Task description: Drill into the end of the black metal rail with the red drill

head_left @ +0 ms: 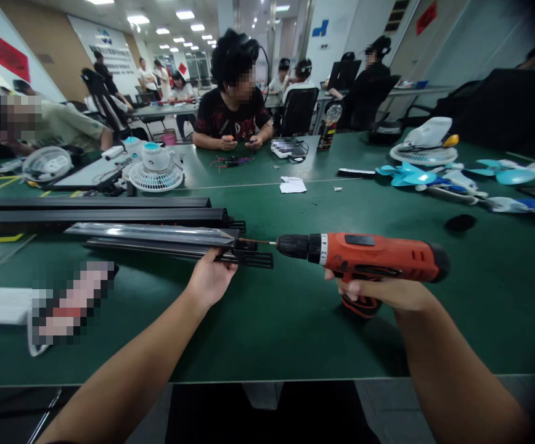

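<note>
One smooth orange drill (387, 245), barrel-shaped, is held over the green table (295, 333), long axis crosswise, bit (259, 241) pointing left. Right hand (381, 291) wraps fingers round it; left hand (211, 282) clasps a long glossy bar (156, 234).

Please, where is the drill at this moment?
In the head view, the drill is right of centre, in the right hand, its bit facing the bars.

I am wearing black clothing (221, 416) over my thighs, while my left hand (212, 280) and right hand (390, 293) are showing bare, as are my forearms (145, 354)
</note>
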Motion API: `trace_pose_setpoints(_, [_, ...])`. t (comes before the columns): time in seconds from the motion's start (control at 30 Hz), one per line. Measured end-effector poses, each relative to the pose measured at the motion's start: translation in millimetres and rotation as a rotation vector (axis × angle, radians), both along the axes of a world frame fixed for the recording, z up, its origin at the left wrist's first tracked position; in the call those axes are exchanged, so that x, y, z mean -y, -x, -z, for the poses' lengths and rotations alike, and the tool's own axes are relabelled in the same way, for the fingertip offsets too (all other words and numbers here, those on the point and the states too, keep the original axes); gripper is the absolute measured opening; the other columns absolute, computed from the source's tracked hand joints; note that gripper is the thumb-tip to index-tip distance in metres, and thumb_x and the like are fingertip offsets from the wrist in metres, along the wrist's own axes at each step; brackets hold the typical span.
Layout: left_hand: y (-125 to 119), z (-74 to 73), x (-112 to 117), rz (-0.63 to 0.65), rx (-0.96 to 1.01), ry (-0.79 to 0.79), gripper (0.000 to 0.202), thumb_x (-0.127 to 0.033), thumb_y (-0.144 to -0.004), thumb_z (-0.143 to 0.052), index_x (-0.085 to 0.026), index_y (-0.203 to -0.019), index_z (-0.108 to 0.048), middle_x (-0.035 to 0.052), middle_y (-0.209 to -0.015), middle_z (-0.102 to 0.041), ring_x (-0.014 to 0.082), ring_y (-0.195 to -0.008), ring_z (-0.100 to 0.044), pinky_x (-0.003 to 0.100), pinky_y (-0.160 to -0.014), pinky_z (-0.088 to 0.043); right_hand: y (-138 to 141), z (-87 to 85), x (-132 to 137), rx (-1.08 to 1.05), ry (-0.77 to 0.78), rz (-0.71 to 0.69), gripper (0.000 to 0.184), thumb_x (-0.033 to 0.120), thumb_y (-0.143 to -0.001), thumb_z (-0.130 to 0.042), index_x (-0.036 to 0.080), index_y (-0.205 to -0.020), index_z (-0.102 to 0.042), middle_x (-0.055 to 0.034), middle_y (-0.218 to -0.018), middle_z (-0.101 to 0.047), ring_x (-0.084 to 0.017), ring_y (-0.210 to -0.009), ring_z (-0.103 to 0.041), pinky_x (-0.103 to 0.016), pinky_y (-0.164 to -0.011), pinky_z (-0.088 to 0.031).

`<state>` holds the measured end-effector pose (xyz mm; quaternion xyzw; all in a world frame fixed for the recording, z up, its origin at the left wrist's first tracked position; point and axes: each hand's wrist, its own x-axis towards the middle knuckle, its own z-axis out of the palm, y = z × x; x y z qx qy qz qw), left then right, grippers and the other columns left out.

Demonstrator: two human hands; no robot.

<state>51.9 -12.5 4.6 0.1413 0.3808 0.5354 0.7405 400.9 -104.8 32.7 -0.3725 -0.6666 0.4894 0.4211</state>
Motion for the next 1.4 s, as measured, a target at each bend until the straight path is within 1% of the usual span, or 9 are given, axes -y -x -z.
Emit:
trace_pose_setpoints(0.2, [1.1, 4.2, -2.2, -0.002, 0.005, -0.034, 0.018, -0.009, -0.099, -0.064, -0.02, -0.103, -0.077, 0.0072, -0.101, -0.081, 0.0171, -0.083, -0.07, 0.029, -0.07, -0.054, -0.5, 1.4, -0.2, -0.006, -0.006, 0.006, 0.025, 0.045, -0.101, -0.093, 0.023, -0.111, -0.089, -0.0014, -0.073, -0.077, -0.015, -0.058, -0.069, -0.025, -0.053, -0.062])
trace_pose_setpoints(0.47, [0.8, 5.6, -3.2, -0.023, 0.012, -0.026, 0.017, -0.009, -0.099, -0.064, -0.02, -0.105, -0.077, 0.0055, -0.097, -0.079, 0.0157, -0.081, -0.069, 0.028, -0.071, -0.056, -2.8, 4.5, -1.1, -0.013, 0.024, 0.0, 0.023, 0.044, -0.101, -0.092, 0.024, -0.113, -0.088, -0.0009, -0.075, -0.077, -0.015, -0.06, -0.07, -0.026, -0.058, -0.065])
trace_pose_setpoints(0.6, [0.6, 5.2, -3.5, -0.027, 0.021, -0.013, 0.016, -0.008, -0.098, -0.065, -0.018, -0.103, -0.077, 0.0063, -0.097, -0.079, 0.0153, -0.08, -0.068, 0.028, -0.07, -0.054, -5.4, 4.9, 0.0, -0.022, 0.043, -0.001, 0.021, 0.04, -0.101, -0.093, 0.024, -0.115, -0.09, -0.0043, -0.084, -0.081, -0.015, -0.063, -0.071, -0.024, -0.055, -0.064])
trace_pose_setpoints(0.73, [0.6, 5.1, -3.7, -0.025, 0.012, -0.02, 0.017, -0.009, -0.099, -0.064, -0.019, -0.102, -0.078, 0.0066, -0.097, -0.08, 0.0159, -0.081, -0.069, 0.028, -0.071, -0.055, -5.9, 6.2, -0.4, -0.03, 0.034, 0.001, 0.021, 0.04, -0.101, -0.093, 0.023, -0.115, -0.091, -0.0039, -0.081, -0.08, -0.016, -0.063, -0.072, -0.026, -0.059, -0.068])
trace_pose_setpoints(0.83, [1.3, 5.7, -3.6, -0.016, 0.003, -0.022, 0.019, -0.01, -0.1, -0.064, -0.019, -0.105, -0.079, 0.0073, -0.101, -0.083, 0.0169, -0.085, -0.073, 0.028, -0.073, -0.057, -4.7, 6.1, -1.4, -0.04, 0.028, 0.0, 0.023, 0.041, -0.1, -0.094, 0.023, -0.114, -0.091, -0.0056, -0.09, -0.084, -0.015, -0.062, -0.072, -0.027, -0.06, -0.069])
trace_pose_setpoints(1.07, [4.1, 8.8, -4.4, 0.011, 0.0, -0.046, 0.026, -0.01, -0.098, -0.067, -0.021, -0.118, -0.08, 0.0063, -0.102, -0.083, 0.0172, -0.083, -0.073, 0.029, -0.073, -0.059, -2.8, 2.4, 0.2, -0.027, 0.047, 0.024, 0.026, 0.044, -0.097, -0.095, 0.023, -0.112, -0.091, -0.0056, -0.086, -0.082, -0.017, -0.062, -0.072, -0.027, -0.053, -0.064])
trace_pose_setpoints(1.17, [3.2, 8.2, -4.2, 0.011, 0.0, -0.035, 0.023, -0.01, -0.099, -0.066, -0.021, -0.115, -0.079, 0.0066, -0.102, -0.082, 0.0169, -0.083, -0.072, 0.029, -0.071, -0.057, -3.0, 2.7, -0.1, 0.001, 0.043, 0.016, 0.025, 0.045, -0.098, -0.094, 0.024, -0.109, -0.09, -0.0033, -0.078, -0.079, -0.017, -0.061, -0.07, -0.027, -0.053, -0.063])
trace_pose_setpoints(1.3, [1.3, 6.2, -3.2, -0.015, 0.001, -0.006, 0.018, -0.01, -0.102, -0.062, -0.02, -0.107, -0.077, 0.0063, -0.099, -0.081, 0.0151, -0.08, -0.069, 0.027, -0.068, -0.055, -2.5, 3.5, -1.1, -0.001, 0.024, 0.01, 0.027, 0.047, -0.1, -0.092, 0.024, -0.111, -0.088, -0.0012, -0.074, -0.076, -0.016, -0.059, -0.069, -0.029, -0.058, -0.065])
trace_pose_setpoints(1.4, [1.7, 6.2, -3.1, -0.013, 0.0, -0.01, 0.018, -0.01, -0.102, -0.062, -0.019, -0.106, -0.077, 0.0063, -0.098, -0.08, 0.0152, -0.08, -0.069, 0.027, -0.068, -0.054, -1.4, 2.9, -1.3, -0.006, -0.002, 0.011, 0.027, 0.048, -0.1, -0.092, 0.024, -0.111, -0.088, -0.0006, -0.073, -0.076, -0.015, -0.059, -0.068, -0.027, -0.056, -0.062])
